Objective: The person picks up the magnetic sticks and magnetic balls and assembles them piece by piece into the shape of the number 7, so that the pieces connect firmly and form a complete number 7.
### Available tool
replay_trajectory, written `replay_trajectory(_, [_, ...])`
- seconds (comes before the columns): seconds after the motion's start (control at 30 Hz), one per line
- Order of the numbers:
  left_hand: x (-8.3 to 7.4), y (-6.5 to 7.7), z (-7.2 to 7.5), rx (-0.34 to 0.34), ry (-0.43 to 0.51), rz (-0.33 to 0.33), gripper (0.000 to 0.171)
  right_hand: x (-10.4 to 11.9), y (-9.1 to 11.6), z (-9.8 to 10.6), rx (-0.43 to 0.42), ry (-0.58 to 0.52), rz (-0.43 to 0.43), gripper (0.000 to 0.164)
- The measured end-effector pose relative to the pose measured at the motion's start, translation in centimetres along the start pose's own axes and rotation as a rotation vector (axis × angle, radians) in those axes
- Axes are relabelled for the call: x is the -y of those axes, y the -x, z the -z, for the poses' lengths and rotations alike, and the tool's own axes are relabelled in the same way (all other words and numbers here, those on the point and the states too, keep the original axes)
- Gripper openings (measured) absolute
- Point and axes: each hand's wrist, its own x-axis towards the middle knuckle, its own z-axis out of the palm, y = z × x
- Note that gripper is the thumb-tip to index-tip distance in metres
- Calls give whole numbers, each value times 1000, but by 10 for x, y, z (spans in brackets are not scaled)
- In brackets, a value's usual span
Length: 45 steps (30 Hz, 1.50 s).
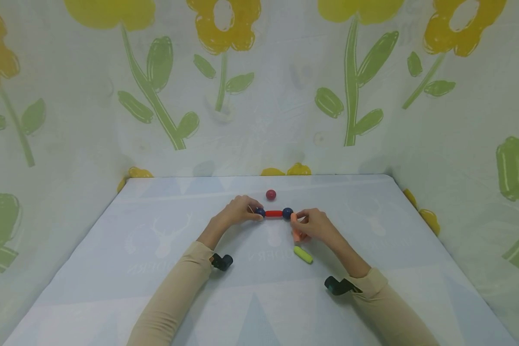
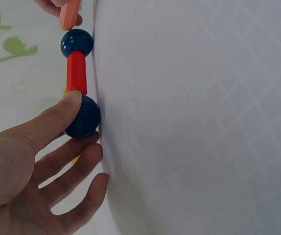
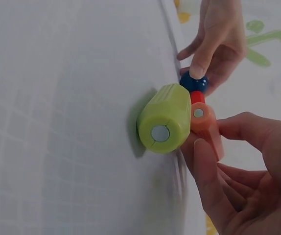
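Observation:
A red rod [image 1: 274,213] joins two dark blue balls, the left ball [image 2: 83,117] and the right ball [image 1: 287,213]. With thumb and fingers, my left hand [image 1: 241,210] pinches the left ball. An orange magnetic-looking rod [image 1: 296,228] is between the thumb and fingers of my right hand [image 1: 315,225]; its upper end is close to the right ball, and whether they touch I cannot tell. Just below that hand a yellow-green rod [image 3: 166,120] lies on the table, its pale round end facing the right wrist camera.
A dark red ball [image 1: 271,194] sits on the table behind the red rod. The table [image 1: 259,288] has a pale patterned cloth. Flower-printed curtains [image 1: 277,96] stand at the back and both sides. Dark wrist cameras stick out from both sleeves.

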Motion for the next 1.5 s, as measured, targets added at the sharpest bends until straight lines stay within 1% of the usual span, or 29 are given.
replay_trajectory(0.27, [0,0,-1,-2,-9,-2,34,-3,-2,-2,46,-41,6,48])
replay_trajectory(0.53, [-1,0,0,-1,-5,-4,34,-5,-4,-4,55,-54,12,48])
replay_trajectory(0.67, [0,0,0,-1,-3,-6,33,-5,-4,-5,62,-79,7,48])
replay_trajectory(0.87, [0,-1,-1,-1,-3,-9,33,-4,-4,-6,67,-115,-8,47])
replay_trajectory(1.13, [0,0,0,1,-7,-12,33,-9,-8,-9,90,-148,-46,47])
replay_trajectory(1.27, [-2,2,0,-3,-2,-6,34,-11,-10,-8,106,-183,-54,50])
replay_trajectory(1.4, [-3,2,0,-8,1,0,34,-14,-12,-7,129,-247,-63,52])
replay_trajectory(1.5, [-2,1,-1,-5,-4,0,34,-15,-12,-5,141,-299,-85,52])
